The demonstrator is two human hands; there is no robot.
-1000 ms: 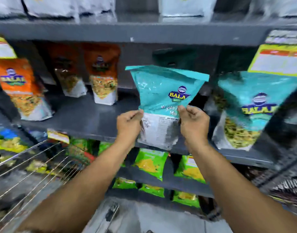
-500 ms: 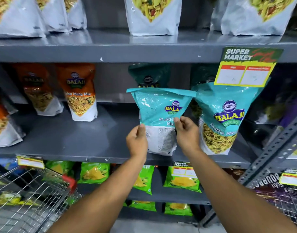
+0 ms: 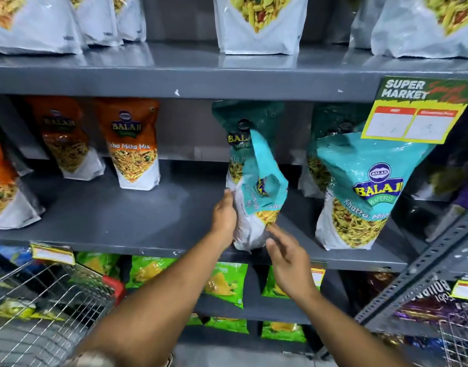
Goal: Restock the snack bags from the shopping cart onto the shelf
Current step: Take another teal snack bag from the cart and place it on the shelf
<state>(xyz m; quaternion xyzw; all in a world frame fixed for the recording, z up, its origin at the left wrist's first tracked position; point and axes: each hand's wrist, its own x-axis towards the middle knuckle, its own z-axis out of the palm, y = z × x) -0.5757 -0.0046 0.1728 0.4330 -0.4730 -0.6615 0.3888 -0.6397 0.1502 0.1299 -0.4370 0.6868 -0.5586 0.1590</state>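
A teal snack bag (image 3: 264, 186) stands edge-on at the front of the grey middle shelf (image 3: 137, 223), turned sideways. My left hand (image 3: 224, 215) presses against its left side and holds it. My right hand (image 3: 288, 263) is just below and right of the bag with fingers spread, only the fingertips near its bottom corner. Behind it stands another teal bag (image 3: 240, 128), and a third teal bag (image 3: 360, 192) stands to the right. The wire shopping cart (image 3: 50, 308) sits at the lower left with yellow-green bags inside.
Orange snack bags (image 3: 133, 144) stand on the left of the middle shelf. White-bottomed bags (image 3: 259, 25) line the shelf above. Green bags (image 3: 224, 282) fill the lower shelves. A yellow price sign (image 3: 413, 115) hangs at the right. A slotted metal post (image 3: 423, 271) slants at the lower right.
The teal bag has gone from facing me to edge-on and now rests on the shelf. My right hand has let go and dropped below it; my left hand stays on it.
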